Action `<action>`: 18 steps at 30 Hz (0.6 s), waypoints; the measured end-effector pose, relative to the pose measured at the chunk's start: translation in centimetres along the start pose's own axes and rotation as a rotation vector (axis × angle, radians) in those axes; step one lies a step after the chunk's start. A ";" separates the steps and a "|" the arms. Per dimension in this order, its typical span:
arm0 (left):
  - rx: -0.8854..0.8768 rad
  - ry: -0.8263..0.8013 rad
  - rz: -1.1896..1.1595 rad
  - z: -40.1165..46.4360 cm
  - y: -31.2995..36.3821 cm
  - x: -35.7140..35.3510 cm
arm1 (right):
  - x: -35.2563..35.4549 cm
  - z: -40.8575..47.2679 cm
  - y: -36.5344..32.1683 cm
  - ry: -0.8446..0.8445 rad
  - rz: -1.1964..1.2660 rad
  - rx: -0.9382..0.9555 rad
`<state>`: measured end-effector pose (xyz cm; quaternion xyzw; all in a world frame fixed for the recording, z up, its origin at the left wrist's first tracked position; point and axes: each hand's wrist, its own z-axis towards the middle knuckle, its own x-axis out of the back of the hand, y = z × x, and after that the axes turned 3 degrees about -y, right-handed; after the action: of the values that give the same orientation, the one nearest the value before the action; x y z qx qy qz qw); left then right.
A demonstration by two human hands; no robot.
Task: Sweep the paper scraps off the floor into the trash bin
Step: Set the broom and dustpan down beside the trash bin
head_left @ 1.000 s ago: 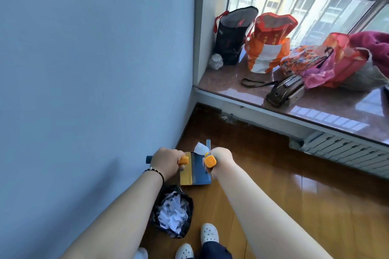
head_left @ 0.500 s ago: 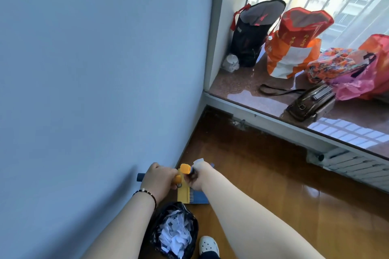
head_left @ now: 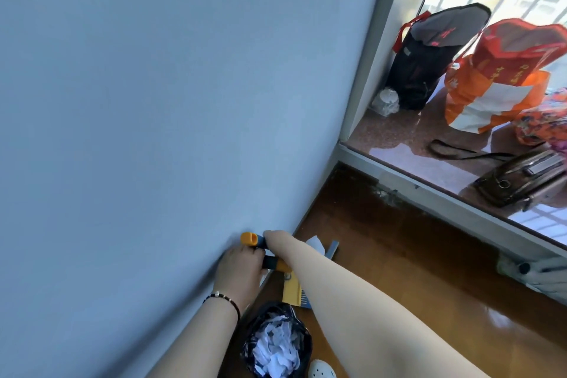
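- Glossy brown wooden floor [head_left: 399,279] met a matte pale-blue wall [head_left: 153,101]; a polished speckled stone window ledge [head_left: 395,138] ran along the far side.
- On the ledge stood a black fabric bag [head_left: 429,61], an orange-and-white plastic bag [head_left: 494,92] and a brown leather handbag [head_left: 518,178].
- Left hand [head_left: 242,267] gripped a dark handle with an orange collar [head_left: 273,263], close against the wall.
- Right hand [head_left: 276,239] was curled around an orange-tipped handle [head_left: 250,238].
- Blue-and-yellow ribbed plastic dustpan [head_left: 294,288] lay beneath the right forearm, a white paper scrap [head_left: 316,243] at its far end.
- Black-lined round trash bin [head_left: 276,344], holding crumpled white scraps, stood on the floor just near of the dustpan.
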<state>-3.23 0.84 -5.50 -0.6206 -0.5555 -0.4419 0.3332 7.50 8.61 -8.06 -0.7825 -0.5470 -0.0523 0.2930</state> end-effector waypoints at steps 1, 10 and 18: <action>0.008 -0.005 -0.015 -0.2 -0.4 -0.2 | -0.1 -0.2 -0.2 0.015 -0.066 0.020; 0.010 0.153 -0.155 -1.5 -1.5 0.2 | -0.5 -2.0 -1.2 0.108 -0.324 0.187; 0.089 0.161 -0.163 -2.7 -1.6 1.7 | -0.3 -5.0 -1.7 0.197 -0.347 0.290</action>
<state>-5.28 -0.71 -3.01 -0.5203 -0.5947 -0.4909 0.3669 7.03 6.15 -3.36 -0.6175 -0.6437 -0.0988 0.4410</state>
